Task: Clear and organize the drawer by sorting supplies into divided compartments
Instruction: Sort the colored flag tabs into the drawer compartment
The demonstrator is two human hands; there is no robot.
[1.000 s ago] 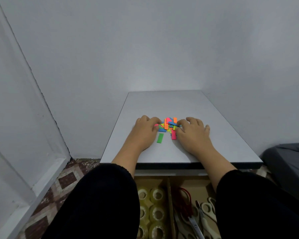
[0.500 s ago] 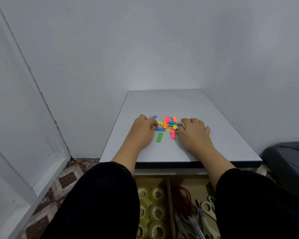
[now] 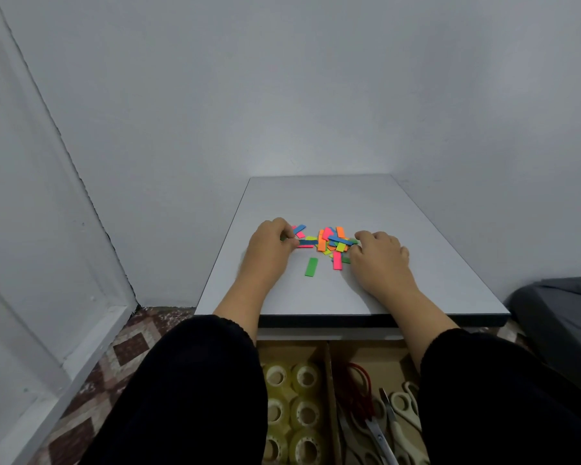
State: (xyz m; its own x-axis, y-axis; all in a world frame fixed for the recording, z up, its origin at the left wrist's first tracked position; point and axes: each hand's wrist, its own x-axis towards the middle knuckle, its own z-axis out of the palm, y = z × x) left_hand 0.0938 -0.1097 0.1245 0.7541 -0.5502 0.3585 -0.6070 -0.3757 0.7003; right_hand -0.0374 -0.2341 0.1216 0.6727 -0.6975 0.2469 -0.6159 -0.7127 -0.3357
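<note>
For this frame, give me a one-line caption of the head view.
Both hands gather a pile of coloured paper strips on the grey desk above the open drawer.

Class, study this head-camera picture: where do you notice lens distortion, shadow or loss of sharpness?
Head view: wide-angle lens bows the wall edges; soft, even light, faint shadows under both hands; the coloured strips on the table are sharp; the drawer below is dim, the tape rolls slightly soft.

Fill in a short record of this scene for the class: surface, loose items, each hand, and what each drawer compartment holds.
Surface: white tabletop
Loose items: pile of coloured strips; one green strip lying apart, nearer the person
Left hand: at the pile's left edge, fingers on strips
Right hand: at the pile's right edge
Left compartment: tape rolls
Right compartment: scissors
Divider: cardboard wall
</note>
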